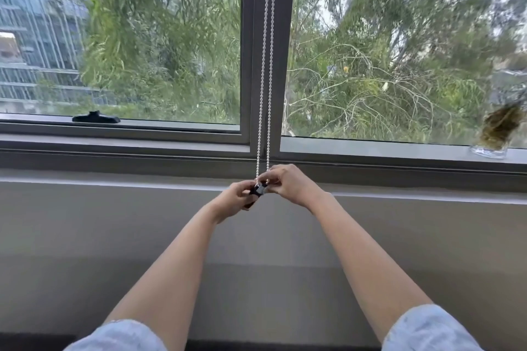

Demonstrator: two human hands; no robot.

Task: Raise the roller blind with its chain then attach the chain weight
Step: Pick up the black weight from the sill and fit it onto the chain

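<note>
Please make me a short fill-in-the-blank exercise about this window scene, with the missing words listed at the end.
1. Both strands of the bead chain hang in front of the window's middle ____.
2. The left hand and the right hand meet at the chain's ____ end.
3. The small dark chain weight sits ____ the two hands.
4. The black window handle lies to the ____ of the chain.

Missing words: frame; lower; between; left

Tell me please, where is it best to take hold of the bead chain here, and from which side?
Probably grip the bead chain low, just above the dark chain weight, pinching sideways from the right, as the right hand does. Both strands hang straight down the window frame, and the left hand holds the weight.
</note>
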